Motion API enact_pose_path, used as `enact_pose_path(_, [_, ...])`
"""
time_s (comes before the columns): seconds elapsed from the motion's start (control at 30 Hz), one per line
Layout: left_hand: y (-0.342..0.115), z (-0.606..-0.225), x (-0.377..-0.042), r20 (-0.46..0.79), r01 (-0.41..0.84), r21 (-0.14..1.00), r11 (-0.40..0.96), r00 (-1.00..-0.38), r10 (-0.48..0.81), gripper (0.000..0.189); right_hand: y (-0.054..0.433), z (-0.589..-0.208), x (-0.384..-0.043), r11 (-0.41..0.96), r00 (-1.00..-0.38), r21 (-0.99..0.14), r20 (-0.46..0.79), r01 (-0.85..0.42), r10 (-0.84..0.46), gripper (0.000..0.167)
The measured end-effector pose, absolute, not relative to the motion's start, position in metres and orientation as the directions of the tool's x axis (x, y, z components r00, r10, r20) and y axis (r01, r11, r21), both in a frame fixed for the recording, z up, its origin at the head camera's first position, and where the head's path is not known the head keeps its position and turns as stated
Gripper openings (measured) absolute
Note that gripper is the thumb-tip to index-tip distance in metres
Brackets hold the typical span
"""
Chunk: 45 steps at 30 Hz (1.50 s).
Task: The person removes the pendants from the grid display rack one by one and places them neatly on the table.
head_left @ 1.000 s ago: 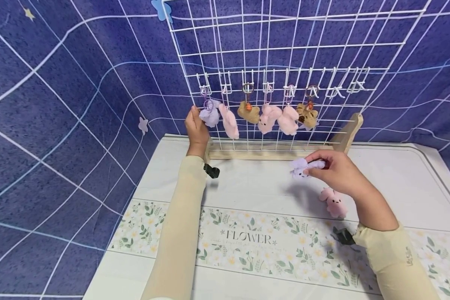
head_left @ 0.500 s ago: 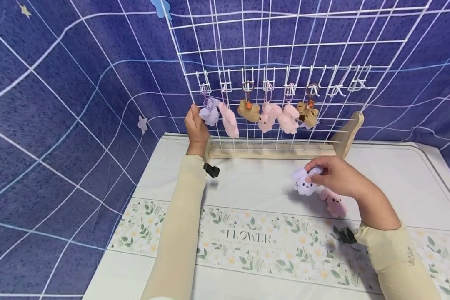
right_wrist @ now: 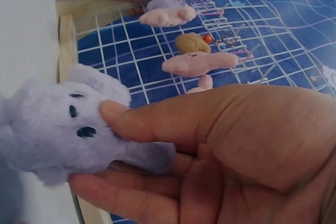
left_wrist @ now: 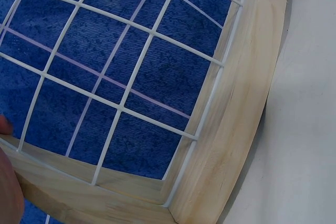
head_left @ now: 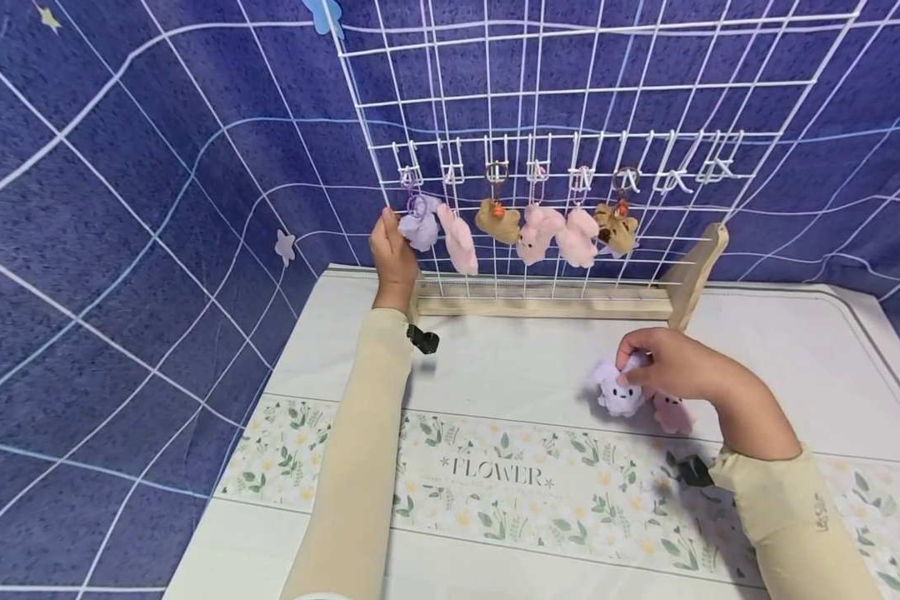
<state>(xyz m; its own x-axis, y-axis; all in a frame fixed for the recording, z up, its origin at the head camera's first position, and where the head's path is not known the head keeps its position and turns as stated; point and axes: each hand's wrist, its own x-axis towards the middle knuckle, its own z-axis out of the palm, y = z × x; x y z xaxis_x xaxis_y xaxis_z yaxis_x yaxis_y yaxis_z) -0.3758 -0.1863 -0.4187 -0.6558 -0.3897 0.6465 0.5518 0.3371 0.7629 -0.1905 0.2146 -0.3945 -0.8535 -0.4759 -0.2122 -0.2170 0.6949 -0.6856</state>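
Observation:
My right hand (head_left: 675,362) pinches a lilac plush bunny (head_left: 619,393) between thumb and fingers, close above the table. Its small black face shows in the right wrist view, where the thumb (right_wrist: 152,121) presses the bunny's side. Partly behind it lies a pink plush bunny (head_left: 673,414) on the table. At the far left, my left hand (head_left: 393,254) grips the wooden side post (left_wrist: 31,187) of a white wire rack (head_left: 555,92). Most of those fingers are hidden. Beside that hand hangs another lilac plush (head_left: 419,225).
Pink plush bunnies (head_left: 537,235) and brown plush keychains (head_left: 617,229) hang from the rack's hooks. Several bare hooks (head_left: 675,179) are on its right. The rack stands on a wooden base (head_left: 547,307) at the back of the white table (head_left: 510,367). Blue fabric (head_left: 157,292) surrounds it.
My right hand has lowered the lilac bunny from near the rack's base toward the table, beside the pink bunny, and turned it upright. The left hand stays at the rack.

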Motion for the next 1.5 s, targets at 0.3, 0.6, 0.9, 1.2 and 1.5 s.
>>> enact_pose_path(0.3, [-0.187, -0.422, -0.374, 0.641, 0.535, 0.767, 0.354, -0.661, -0.390, 0.039, 0.219, -0.402, -0.193, 0.692, -0.795, -0.696, -0.304, -0.190, -0.524, 0.014])
enact_pose_path(0.6, [-0.187, -0.422, -0.376, 0.651, 0.558, 0.759, 0.335, -0.653, -0.388, 0.040, 0.220, -0.408, -0.197, 0.697, -0.778, -0.695, -0.335, -0.176, -0.531, 0.014])
enact_pose_path(0.9, [-0.186, -0.422, -0.376, 0.632, 0.548, 0.775, 0.315, -0.662, -0.402, 0.041, 0.222, -0.414, -0.201, 0.712, -0.785, -0.676, -0.333, -0.188, -0.523, 0.014])
enact_pose_path(1.2, [-0.186, -0.422, -0.378, 0.642, 0.554, 0.767, 0.323, -0.654, -0.400, 0.042, 0.223, -0.418, -0.205, 0.734, -0.815, -0.659, -0.328, -0.165, -0.478, 0.016])
enact_pose_path(1.5, [-0.185, -0.420, -0.379, 0.635, 0.556, 0.772, 0.306, -0.660, -0.403, 0.043, 0.226, -0.423, -0.209, 0.729, -0.808, -0.671, -0.349, -0.138, -0.474, 0.015])
